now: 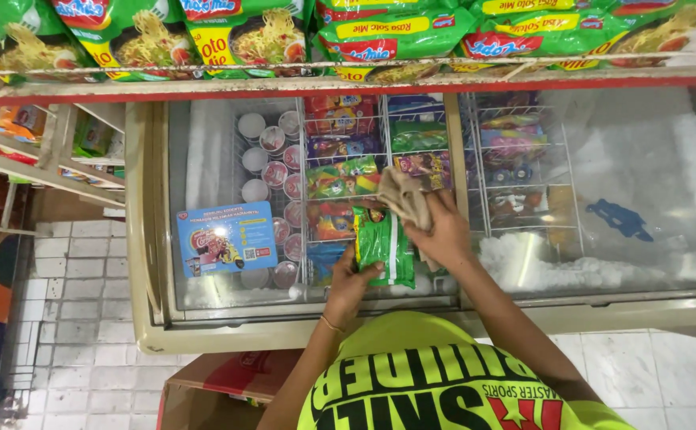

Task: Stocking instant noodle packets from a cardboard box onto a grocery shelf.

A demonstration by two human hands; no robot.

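My left hand (pixel 349 280) pinches a green packet (pixel 383 248) at its lower edge, held just over the freezer's (pixel 150 263) open middle. My right hand (pixel 443 232) closes on a beige cloth (pixel 404 196), touching the packet's top corner at 1 o'clock. Wire baskets (pixel 340 163) lie at 12 o'clock, cups (pixel 264 159) at 10. Judgement: steady the packet firmly and wipe with the cloth flat against it.
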